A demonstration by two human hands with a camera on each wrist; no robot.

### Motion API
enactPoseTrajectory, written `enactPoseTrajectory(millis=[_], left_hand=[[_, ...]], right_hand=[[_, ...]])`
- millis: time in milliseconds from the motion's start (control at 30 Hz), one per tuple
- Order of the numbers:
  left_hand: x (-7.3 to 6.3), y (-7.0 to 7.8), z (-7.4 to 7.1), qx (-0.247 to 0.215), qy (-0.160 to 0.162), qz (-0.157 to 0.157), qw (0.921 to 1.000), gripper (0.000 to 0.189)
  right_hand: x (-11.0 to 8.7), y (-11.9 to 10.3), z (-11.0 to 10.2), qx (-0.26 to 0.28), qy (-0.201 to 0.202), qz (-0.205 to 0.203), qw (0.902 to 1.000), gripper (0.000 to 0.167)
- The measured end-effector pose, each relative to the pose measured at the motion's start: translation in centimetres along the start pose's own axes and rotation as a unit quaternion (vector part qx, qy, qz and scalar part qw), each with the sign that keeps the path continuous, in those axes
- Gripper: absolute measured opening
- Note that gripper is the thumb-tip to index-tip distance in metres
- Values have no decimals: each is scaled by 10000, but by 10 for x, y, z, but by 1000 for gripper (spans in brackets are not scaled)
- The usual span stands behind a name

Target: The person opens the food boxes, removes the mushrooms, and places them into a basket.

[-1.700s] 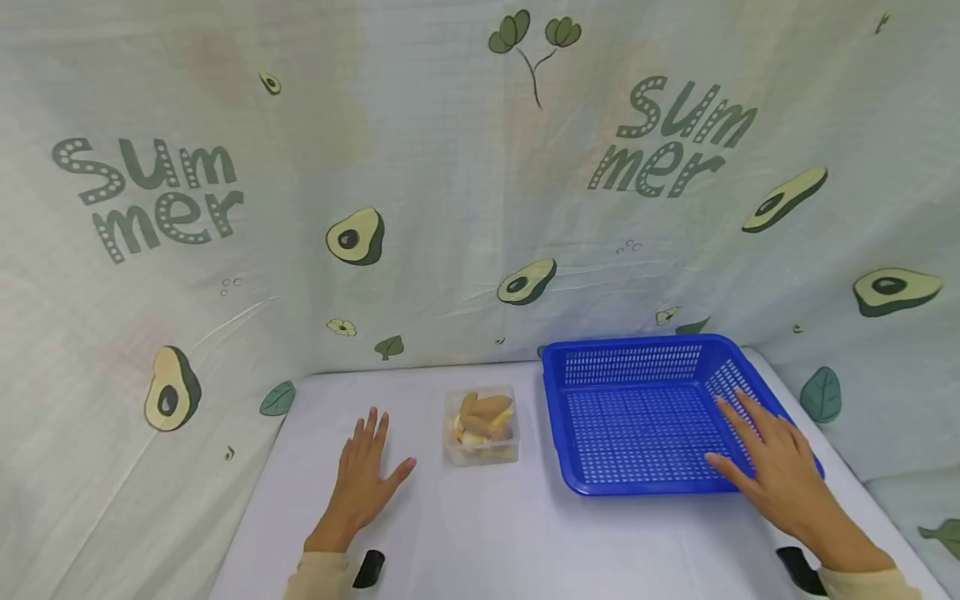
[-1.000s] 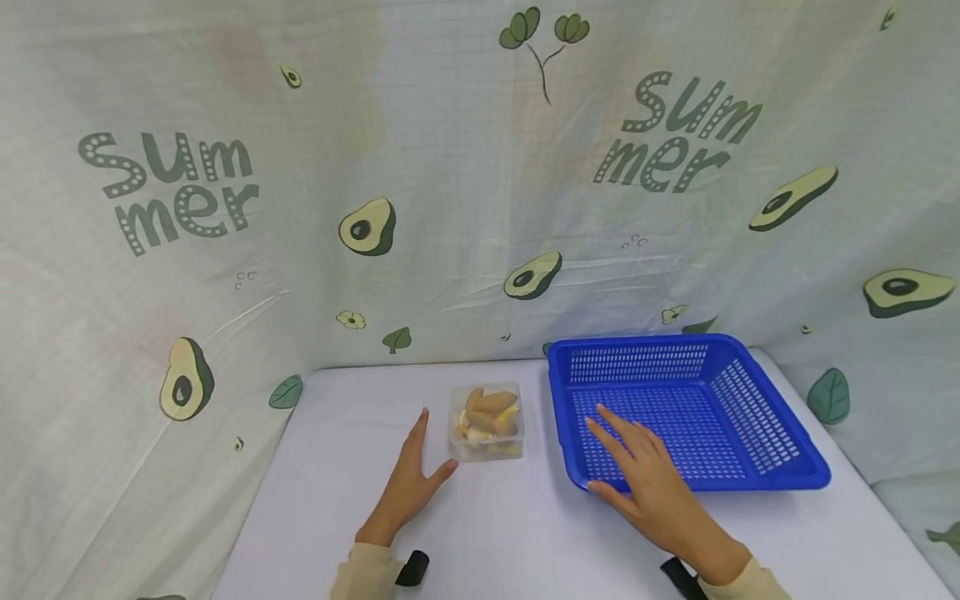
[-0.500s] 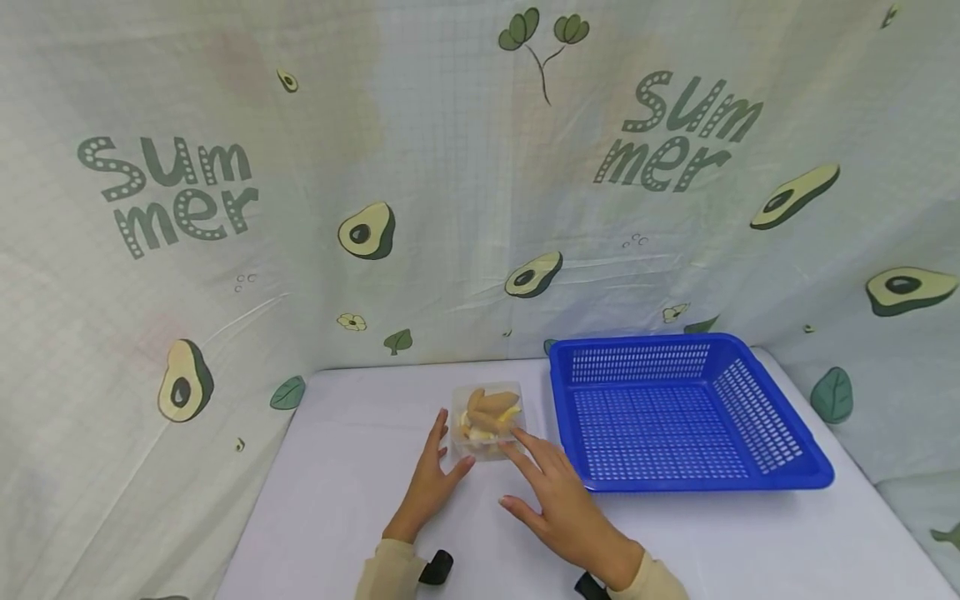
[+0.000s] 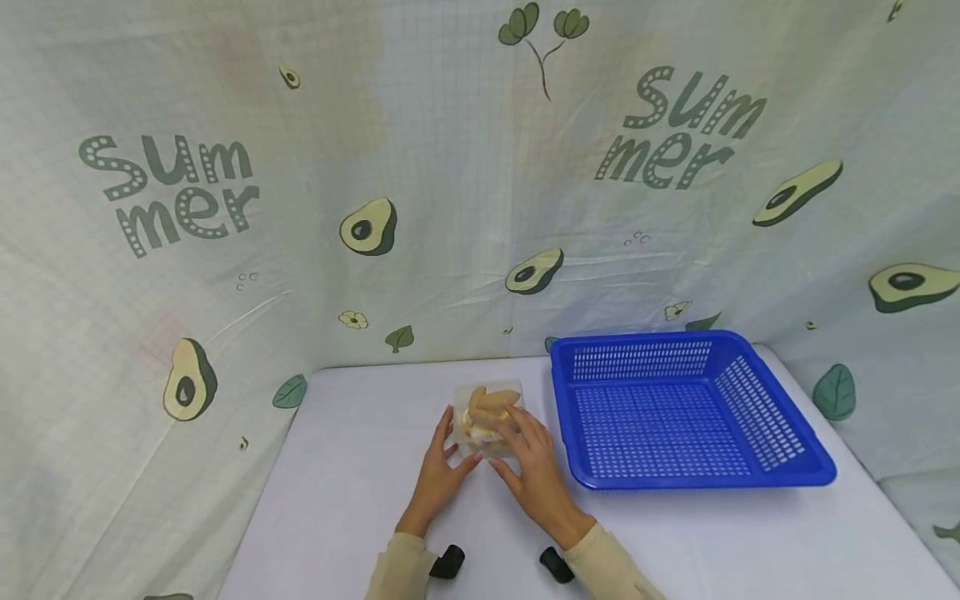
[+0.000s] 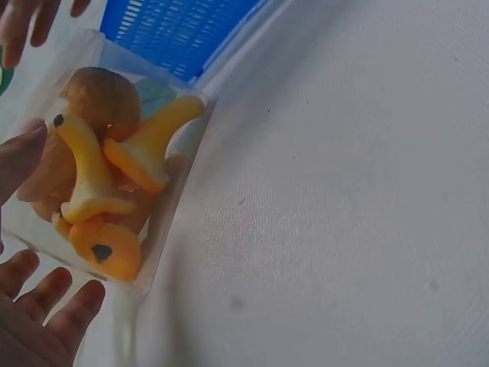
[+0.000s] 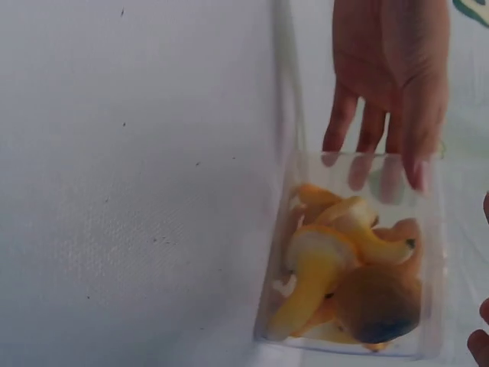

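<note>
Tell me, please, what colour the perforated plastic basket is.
The perforated plastic basket is blue, rim included; it shows best in the head view.

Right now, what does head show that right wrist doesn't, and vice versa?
Head only: the blue basket, the SUMMER lettering and both sleeves.

Right wrist only: a dark patch on one brown cap and a dark stem tip, seen through the box's clear wall.

Both: the box, the mushrooms inside, the white tabletop, the left hand and the right hand, though right wrist catches just fingers of the latter at its edge.
</note>
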State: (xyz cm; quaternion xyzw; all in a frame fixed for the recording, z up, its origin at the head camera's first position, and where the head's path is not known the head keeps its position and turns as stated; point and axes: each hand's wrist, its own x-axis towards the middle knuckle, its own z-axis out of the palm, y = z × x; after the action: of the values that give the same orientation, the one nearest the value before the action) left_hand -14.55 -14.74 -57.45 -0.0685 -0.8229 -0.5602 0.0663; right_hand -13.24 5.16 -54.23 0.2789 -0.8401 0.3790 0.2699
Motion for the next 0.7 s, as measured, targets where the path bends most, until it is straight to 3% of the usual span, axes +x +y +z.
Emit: enactPoseTrajectory(millis=[267, 500, 700], left_hand=[[2, 1, 2, -145, 80, -48, 9999, 92], [4, 0, 4, -161, 106, -160, 9997, 88], [6, -2, 1, -215, 99, 20, 9997, 83]], right_hand=[[4, 19, 16, 17, 200, -158, 9997, 68], [10, 30, 24, -64, 74, -342, 9994, 64], [16, 37, 30, -343, -19, -295, 9990, 59]])
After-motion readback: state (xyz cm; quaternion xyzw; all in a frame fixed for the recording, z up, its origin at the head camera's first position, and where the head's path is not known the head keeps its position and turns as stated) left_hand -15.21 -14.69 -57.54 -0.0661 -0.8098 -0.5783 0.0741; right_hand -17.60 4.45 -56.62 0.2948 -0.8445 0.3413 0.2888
